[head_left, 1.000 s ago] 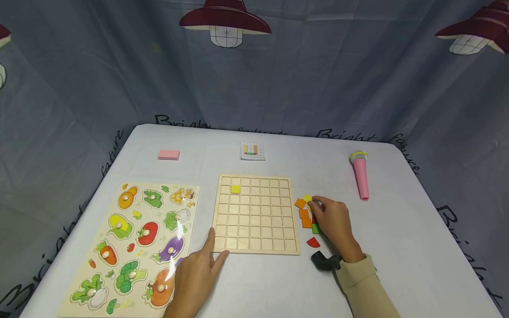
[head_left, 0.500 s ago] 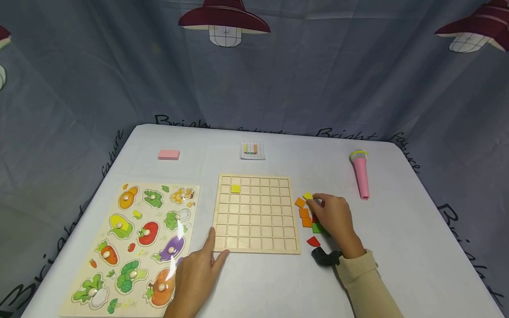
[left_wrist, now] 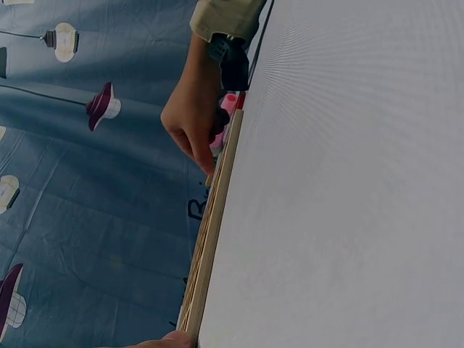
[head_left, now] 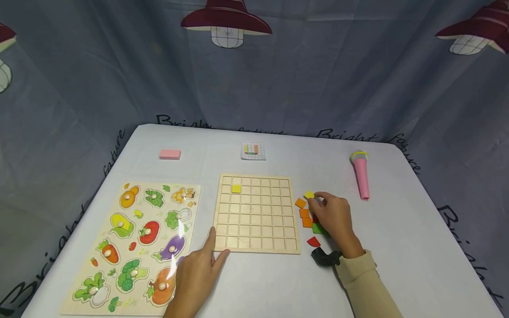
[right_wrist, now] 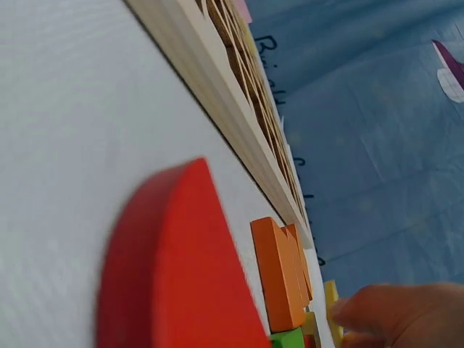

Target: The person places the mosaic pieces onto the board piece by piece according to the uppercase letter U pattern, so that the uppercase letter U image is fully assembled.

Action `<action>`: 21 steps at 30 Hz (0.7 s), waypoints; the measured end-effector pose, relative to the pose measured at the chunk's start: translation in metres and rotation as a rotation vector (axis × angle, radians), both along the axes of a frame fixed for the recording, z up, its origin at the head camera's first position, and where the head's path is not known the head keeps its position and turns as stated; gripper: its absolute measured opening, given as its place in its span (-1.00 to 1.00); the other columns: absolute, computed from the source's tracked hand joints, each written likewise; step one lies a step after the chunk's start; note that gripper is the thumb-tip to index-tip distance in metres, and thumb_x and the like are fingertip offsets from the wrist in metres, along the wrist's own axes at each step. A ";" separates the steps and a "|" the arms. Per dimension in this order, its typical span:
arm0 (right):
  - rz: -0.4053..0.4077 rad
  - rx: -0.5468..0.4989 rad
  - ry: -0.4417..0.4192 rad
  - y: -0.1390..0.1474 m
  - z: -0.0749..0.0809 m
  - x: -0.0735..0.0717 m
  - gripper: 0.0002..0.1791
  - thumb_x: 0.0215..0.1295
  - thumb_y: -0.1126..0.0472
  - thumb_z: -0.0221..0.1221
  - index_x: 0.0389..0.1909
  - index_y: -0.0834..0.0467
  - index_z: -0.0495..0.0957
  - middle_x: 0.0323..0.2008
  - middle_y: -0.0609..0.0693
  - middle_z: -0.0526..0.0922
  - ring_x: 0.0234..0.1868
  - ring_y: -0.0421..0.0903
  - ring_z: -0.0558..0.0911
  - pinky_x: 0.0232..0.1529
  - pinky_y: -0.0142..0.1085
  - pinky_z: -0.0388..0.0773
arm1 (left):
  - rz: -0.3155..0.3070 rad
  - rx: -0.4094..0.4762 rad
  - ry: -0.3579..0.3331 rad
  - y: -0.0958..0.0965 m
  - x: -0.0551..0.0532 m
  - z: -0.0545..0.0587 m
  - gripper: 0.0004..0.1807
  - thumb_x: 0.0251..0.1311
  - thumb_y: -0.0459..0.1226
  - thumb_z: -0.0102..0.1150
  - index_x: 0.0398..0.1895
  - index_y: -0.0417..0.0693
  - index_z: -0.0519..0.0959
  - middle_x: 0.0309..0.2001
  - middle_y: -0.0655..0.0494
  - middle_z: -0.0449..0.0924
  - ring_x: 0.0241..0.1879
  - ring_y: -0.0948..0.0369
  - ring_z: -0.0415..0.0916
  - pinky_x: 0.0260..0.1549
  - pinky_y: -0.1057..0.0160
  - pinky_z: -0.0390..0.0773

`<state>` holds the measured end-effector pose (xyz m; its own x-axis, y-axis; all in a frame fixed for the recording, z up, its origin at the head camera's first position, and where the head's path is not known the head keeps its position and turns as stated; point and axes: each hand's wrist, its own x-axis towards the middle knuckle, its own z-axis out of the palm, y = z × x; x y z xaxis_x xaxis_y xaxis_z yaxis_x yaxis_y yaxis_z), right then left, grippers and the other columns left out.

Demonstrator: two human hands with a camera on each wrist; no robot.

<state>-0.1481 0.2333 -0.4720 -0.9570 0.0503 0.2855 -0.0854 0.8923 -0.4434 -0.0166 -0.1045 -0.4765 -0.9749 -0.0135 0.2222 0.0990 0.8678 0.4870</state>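
Note:
The square wooden grid board [head_left: 258, 224] lies mid-table with one yellow tile [head_left: 236, 189] in its upper left part. My left hand [head_left: 197, 276] steadies the board's near left corner, index finger extended along the left side and thumb by the front edge. To the board's right, my right hand [head_left: 333, 216] has its thumb and fingers together at a yellow tile [right_wrist: 332, 310], pinching it; the fingers partly cover it. Around that hand lie orange tiles [head_left: 305, 217], a green tile [head_left: 317, 228], a red piece largely hidden by the hand, and a red curved-edge piece [head_left: 313, 242].
A vegetable knob puzzle [head_left: 137, 251] fills the left side. Farther back are a pink block [head_left: 170, 154], a small pattern card [head_left: 253, 151] and a pink toy microphone [head_left: 361, 176]. A black wrist device [head_left: 327, 257] sits at the right cuff.
My right hand has shifted slightly away from me among the yellow tiles, its fingertips staying close together. My left hand keeps its place at the board's corner.

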 end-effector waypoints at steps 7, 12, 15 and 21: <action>0.079 -0.049 0.003 -0.002 0.005 0.001 -0.65 0.29 0.07 0.38 -0.06 0.25 0.73 -0.73 -0.09 0.37 -0.73 -0.12 0.34 -0.73 -0.31 0.25 | 0.001 0.000 -0.035 -0.001 0.000 0.000 -0.24 0.23 -0.01 0.42 0.39 -0.23 0.47 -0.75 0.41 0.22 -0.79 0.41 0.08 -0.77 0.33 0.15; 0.153 -0.048 -0.003 -0.010 0.009 0.000 -0.66 0.27 0.08 0.40 -0.06 0.23 0.73 -0.73 -0.11 0.35 -0.72 -0.14 0.34 -0.71 -0.34 0.25 | 0.007 0.000 -0.050 -0.002 0.001 0.001 -0.25 0.25 -0.02 0.41 0.40 -0.24 0.46 -0.75 0.41 0.22 -0.80 0.41 0.09 -0.77 0.33 0.15; 0.193 -0.048 -0.005 -0.015 0.012 -0.001 -0.66 0.25 0.09 0.42 -0.05 0.21 0.74 -0.73 -0.12 0.34 -0.70 -0.16 0.33 -0.69 -0.34 0.24 | 0.011 -0.004 -0.047 -0.002 0.001 0.000 -0.24 0.24 0.00 0.41 0.40 -0.22 0.46 -0.75 0.42 0.22 -0.80 0.41 0.08 -0.77 0.33 0.15; 0.295 -0.026 -0.044 -0.027 0.017 -0.005 -0.67 0.26 0.10 0.42 -0.05 0.21 0.74 -0.75 -0.15 0.31 -0.72 -0.20 0.29 -0.67 -0.34 0.17 | 0.007 -0.006 -0.041 0.000 -0.001 -0.001 -0.24 0.23 0.01 0.41 0.40 -0.21 0.47 -0.74 0.43 0.21 -0.79 0.42 0.08 -0.76 0.34 0.15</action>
<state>-0.1531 0.2065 -0.4548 -0.9430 -0.2249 0.2454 -0.3192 0.8201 -0.4750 -0.0173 -0.1049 -0.4771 -0.9831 -0.0193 0.1823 0.0728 0.8715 0.4849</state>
